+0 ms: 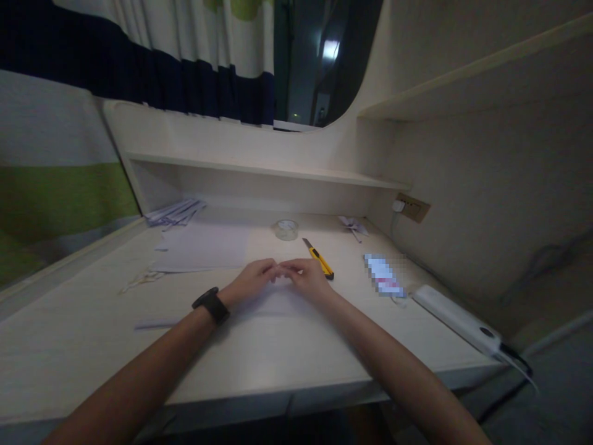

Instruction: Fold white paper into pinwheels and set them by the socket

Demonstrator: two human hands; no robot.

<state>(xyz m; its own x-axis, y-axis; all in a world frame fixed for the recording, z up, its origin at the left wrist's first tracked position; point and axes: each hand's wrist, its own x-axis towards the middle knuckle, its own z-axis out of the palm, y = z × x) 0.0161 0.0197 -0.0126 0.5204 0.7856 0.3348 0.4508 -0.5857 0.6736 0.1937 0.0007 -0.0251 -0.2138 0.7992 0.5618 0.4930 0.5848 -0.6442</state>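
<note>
Head view: both hands meet at the middle of the desk [92,334], fingertips touching.
Left hand [250,281]: fingers curled and drawn together, pressed down on a pale sheet of paper [278,303]; a black watch [212,305] sits on the wrist.
Right hand [306,278]: fingers drawn together, pinching at the same sheet; whether it grips an edge I cannot tell.
Sheet of paper: flat under both hands.
Yellow utility knife [319,258]: just beyond the right hand.
Tape roll [286,229]: farther beyond the fingertips.
Paper stack [204,247]: beyond the left hand.
White power strip [456,319]: well right of the right hand.
</note>
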